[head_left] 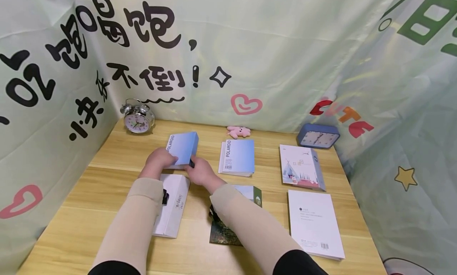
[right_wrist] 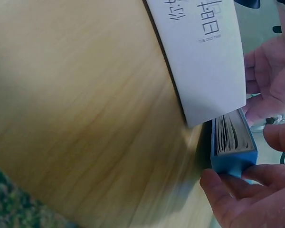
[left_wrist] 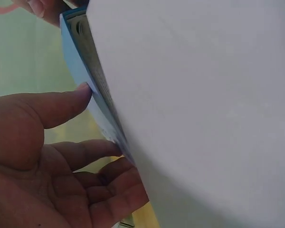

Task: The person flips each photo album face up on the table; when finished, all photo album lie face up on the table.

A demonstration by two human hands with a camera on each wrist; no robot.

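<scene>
Your left hand [head_left: 161, 160] and right hand [head_left: 200, 172] are both on the blue album [head_left: 184, 146], back-left part of the table [head_left: 103, 195], cover up, POLAROID printed along its left edge. Left: thumb on the cover near the front-left corner, fingers bent under that side, so pinching the album. Right: gripping it at the front-right corner, fingers against the spine; exact thumb contact I can't tell. Can't tell either if the album is fully down on the wood or slightly raised. Just in front of it lies the white album [head_left: 179, 207] with dark lettering on its spine. Second POLAROID album [head_left: 243, 156] sits to the right, well apart from your grip; pink toy [head_left: 240, 131] right behind that one. Landscape album [head_left: 226, 232] is partly hidden under your right sleeve [head_left: 250, 223]. Silver alarm clock [head_left: 137, 122] stands at the back-left corner, blue clock [head_left: 319, 136] back right.
</scene>
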